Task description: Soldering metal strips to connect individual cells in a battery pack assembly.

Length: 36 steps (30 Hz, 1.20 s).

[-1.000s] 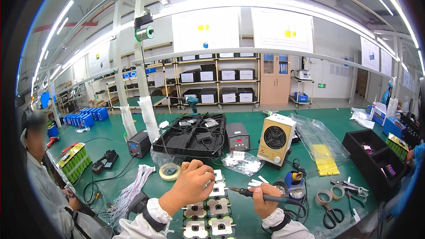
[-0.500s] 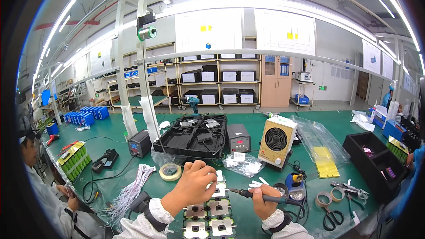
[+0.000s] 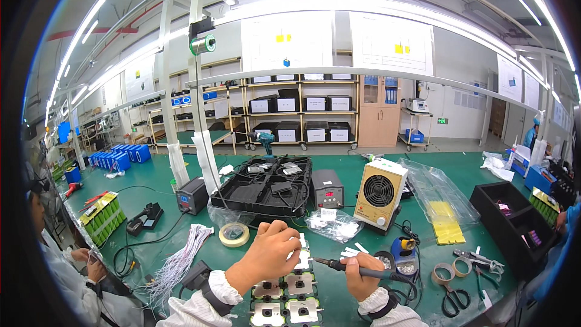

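Two big white posters (image 3: 287, 42) with yellow patches hang up at 12 o'clock. Black shelf bins wear white labels (image 3: 315, 104). Green exit sign (image 3: 443, 121) glows around 2 o'clock. Clear plastic bags (image 3: 333, 225) sit mid-table.

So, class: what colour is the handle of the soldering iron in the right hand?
Black, with an orange collar, on the soldering iron; head view.

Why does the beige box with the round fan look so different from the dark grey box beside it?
The beige fan box is taller and pale; the dark grey box is shorter and nearly black. The beige fan box has a big round grille on its front; the dark grey box has a small lit display instead. Both stand upright on the green table, behind the right hand that holds the soldering iron.
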Each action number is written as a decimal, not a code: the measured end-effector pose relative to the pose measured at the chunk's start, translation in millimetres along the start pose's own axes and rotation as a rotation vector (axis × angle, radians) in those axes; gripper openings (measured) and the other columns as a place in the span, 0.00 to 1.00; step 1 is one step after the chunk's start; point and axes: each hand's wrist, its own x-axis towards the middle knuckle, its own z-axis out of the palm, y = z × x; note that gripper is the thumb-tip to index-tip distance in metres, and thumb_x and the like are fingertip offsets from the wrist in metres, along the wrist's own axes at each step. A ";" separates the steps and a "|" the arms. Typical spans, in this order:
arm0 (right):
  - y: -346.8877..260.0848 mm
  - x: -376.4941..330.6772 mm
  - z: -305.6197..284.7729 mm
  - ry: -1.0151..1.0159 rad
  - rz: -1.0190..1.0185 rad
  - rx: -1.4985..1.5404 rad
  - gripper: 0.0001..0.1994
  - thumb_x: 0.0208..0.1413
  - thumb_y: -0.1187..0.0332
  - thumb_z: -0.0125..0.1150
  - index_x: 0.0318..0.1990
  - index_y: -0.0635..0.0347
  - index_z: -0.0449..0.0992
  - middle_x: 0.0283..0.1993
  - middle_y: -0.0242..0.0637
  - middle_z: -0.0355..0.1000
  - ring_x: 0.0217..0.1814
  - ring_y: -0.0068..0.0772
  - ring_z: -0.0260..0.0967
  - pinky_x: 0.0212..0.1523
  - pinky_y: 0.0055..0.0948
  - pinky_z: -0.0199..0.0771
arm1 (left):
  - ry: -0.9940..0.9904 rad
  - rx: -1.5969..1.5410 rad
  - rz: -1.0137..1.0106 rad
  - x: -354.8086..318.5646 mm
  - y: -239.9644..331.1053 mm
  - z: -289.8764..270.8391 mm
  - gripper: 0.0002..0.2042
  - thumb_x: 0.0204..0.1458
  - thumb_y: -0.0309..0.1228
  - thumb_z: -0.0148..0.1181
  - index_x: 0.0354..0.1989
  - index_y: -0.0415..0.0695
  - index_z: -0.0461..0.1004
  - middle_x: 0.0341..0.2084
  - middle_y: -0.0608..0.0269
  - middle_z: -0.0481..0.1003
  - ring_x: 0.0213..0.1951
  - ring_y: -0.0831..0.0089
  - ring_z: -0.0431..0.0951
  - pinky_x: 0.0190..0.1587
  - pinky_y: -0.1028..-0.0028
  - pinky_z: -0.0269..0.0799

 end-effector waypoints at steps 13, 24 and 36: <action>-5.3 2.4 -2.9 -0.011 -0.028 -0.014 0.13 0.59 0.70 0.58 0.25 0.67 0.81 0.18 0.42 0.71 0.19 0.42 0.69 0.25 0.37 0.70 | -0.001 0.011 0.004 1.7 0.0 0.7 0.03 0.44 0.28 0.68 0.27 0.48 0.79 0.36 0.75 0.79 0.44 0.68 0.72 0.46 0.65 0.60; -5.1 1.8 -0.8 -0.027 -0.024 -0.023 0.12 0.58 0.71 0.58 0.25 0.66 0.81 0.18 0.42 0.72 0.19 0.43 0.70 0.25 0.37 0.71 | -0.007 -0.022 0.017 2.1 1.9 7.2 0.03 0.44 0.28 0.68 0.27 0.48 0.79 0.36 0.73 0.80 0.44 0.67 0.73 0.46 0.64 0.61; -6.1 2.9 -0.6 0.011 -0.031 0.013 0.12 0.57 0.72 0.56 0.26 0.66 0.82 0.16 0.39 0.65 0.18 0.38 0.64 0.23 0.38 0.62 | -0.022 -0.015 0.025 3.7 3.5 9.7 0.03 0.45 0.29 0.68 0.27 0.48 0.80 0.37 0.73 0.79 0.44 0.67 0.73 0.47 0.63 0.61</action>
